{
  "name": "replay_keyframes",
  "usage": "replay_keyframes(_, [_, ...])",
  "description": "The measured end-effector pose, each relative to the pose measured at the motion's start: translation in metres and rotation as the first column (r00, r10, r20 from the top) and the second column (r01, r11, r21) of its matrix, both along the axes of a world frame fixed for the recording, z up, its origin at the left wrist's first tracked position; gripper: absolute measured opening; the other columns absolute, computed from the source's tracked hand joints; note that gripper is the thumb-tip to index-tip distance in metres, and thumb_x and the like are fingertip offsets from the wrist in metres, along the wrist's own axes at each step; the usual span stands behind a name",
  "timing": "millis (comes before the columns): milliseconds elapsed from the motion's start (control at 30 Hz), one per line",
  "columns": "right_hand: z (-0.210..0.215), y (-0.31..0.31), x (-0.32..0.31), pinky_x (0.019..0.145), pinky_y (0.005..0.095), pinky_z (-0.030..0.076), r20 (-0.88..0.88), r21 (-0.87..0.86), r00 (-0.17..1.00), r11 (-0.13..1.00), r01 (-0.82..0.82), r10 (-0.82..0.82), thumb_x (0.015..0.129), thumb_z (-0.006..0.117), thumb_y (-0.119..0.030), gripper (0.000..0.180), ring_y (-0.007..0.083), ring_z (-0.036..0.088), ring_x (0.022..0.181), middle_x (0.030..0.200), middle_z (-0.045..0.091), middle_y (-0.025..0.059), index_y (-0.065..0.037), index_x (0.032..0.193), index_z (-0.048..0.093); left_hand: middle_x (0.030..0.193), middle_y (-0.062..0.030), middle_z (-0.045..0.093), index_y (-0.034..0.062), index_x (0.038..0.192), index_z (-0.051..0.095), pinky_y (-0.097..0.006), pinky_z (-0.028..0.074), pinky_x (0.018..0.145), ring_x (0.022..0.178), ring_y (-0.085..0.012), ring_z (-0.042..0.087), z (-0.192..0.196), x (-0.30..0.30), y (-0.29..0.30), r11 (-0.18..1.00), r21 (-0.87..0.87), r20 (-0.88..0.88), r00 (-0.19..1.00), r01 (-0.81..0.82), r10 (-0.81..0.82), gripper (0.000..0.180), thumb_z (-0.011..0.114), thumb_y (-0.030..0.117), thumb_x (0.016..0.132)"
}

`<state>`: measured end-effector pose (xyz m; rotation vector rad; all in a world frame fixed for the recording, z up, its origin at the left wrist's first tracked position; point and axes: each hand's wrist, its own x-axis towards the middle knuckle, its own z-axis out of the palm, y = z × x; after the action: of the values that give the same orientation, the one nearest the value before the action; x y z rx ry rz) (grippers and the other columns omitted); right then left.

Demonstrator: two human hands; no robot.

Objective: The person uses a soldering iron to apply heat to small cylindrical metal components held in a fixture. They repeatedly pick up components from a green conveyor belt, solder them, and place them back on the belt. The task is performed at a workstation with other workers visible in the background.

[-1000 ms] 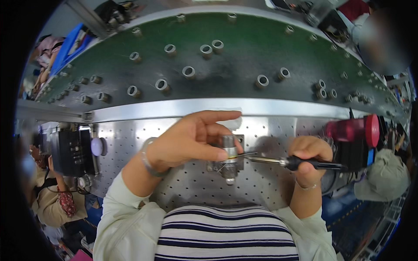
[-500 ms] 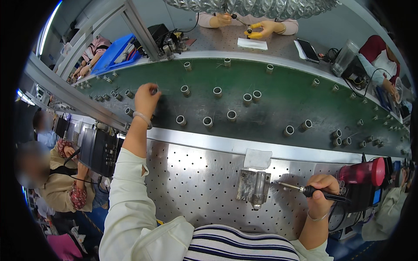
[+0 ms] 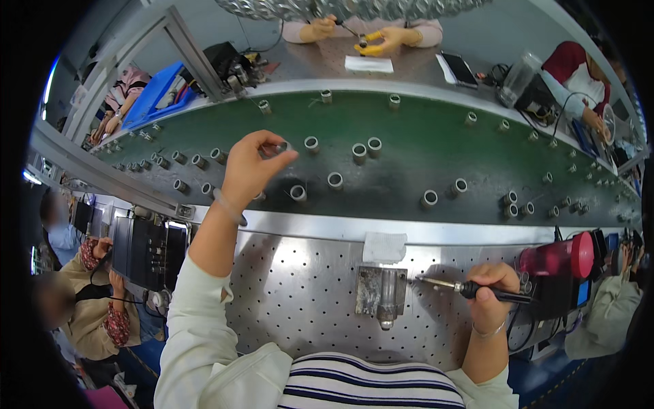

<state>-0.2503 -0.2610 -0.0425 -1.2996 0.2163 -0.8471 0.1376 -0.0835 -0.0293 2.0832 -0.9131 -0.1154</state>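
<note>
My left hand point(image 3: 253, 167) is over the green belt, thumb and fingers closed round a short metal tube point(image 3: 283, 146). The fingers partly cover the tube. In my right hand point(image 3: 492, 290) is a soldering iron point(image 3: 470, 289) with a black handle, its thin tip pointing left, lying above the perforated metal bench. Just left of the tip sits a metal fixture block point(image 3: 371, 290) with a cylindrical piece point(image 3: 387, 300) on it. The iron's tip is close to the block's right side; I cannot tell if they touch.
A green belt point(image 3: 409, 177) curves across, carrying several upright metal tubes point(image 3: 335, 180). A white paper point(image 3: 385, 248) lies behind the block. At right stand a pink container point(image 3: 558, 261) and a dark unit point(image 3: 555, 296). Across the belt, a co-worker's gloved hand point(image 3: 385, 41) holds a small part.
My left hand has moved right across the belt and shows a tube between its fingers. The view has shifted, so the surroundings appear further left. My right hand keeps its hold on the iron.
</note>
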Motion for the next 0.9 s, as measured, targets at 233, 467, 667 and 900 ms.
replay_keyframes(233, [0.004, 0.001, 0.002, 0.049, 0.0226, 0.043, 0.027, 0.002, 0.999, 1.0, -0.026, 0.026, 0.078, 0.075, -0.009, 0.022, 0.0129, 0.055, 0.053, 0.07, 0.06, 0.0101, 0.003, 0.084, 0.059, 0.08, -0.0015, 0.064, -0.0002, 0.089, 0.068, -0.021, 0.046, 0.068, 0.072, -0.0071, 0.056, 0.011, -0.128, -0.015, 0.812, -0.265, -0.791, 0.364, 0.52, -0.492, 0.028, 0.08, 0.022, 0.077])
replay_keyframes(467, [0.005, -0.001, 0.0, 0.052, 0.0222, 0.045, 0.045, 0.007, 0.998, 0.999, -0.05, 0.05, 0.077, 0.074, -0.004, 0.019, 0.013, 0.056, 0.055, 0.071, 0.061, 0.0109, 0.005, 0.087, 0.06, 0.078, -0.0003, 0.063, 0.0005, 0.088, 0.068, -0.022, 0.043, 0.064, 0.069, -0.0072, 0.053, 0.006, -0.128, -0.041, 0.69, -0.283, -0.841, 0.174, 0.666, -0.512, 0.029, 0.08, 0.025, 0.077])
replay_keyframes(667, [0.007, 0.0, -0.002, 0.053, 0.0232, 0.046, 0.079, 0.023, 0.995, 0.998, -0.059, 0.057, 0.076, 0.074, -0.003, 0.02, 0.0138, 0.057, 0.056, 0.073, 0.062, 0.0119, 0.005, 0.088, 0.06, 0.093, -0.0027, 0.056, 0.0032, 0.116, 0.058, -0.023, 0.041, 0.063, 0.076, -0.0078, 0.047, 0.006, -0.143, -0.021, 0.702, -0.226, -0.722, 0.367, 0.676, -0.586, 0.055, 0.082, 0.03, 0.074])
replay_keyframes(900, [0.007, 0.007, -0.002, 0.057, 0.0252, 0.045, 0.049, 0.021, 0.993, 0.994, -0.106, 0.105, 0.074, 0.076, -0.003, 0.021, 0.0161, 0.058, 0.061, 0.075, 0.062, 0.0119, 0.005, 0.087, 0.062, 0.121, -0.0168, 0.059, 0.0021, 0.146, 0.031, -0.026, 0.046, 0.085, 0.106, -0.0187, 0.058, -0.008, -0.152, -0.011, 0.726, -0.561, -0.82, -0.147, 0.398, -0.554, 0.084, 0.075, 0.006, 0.074])
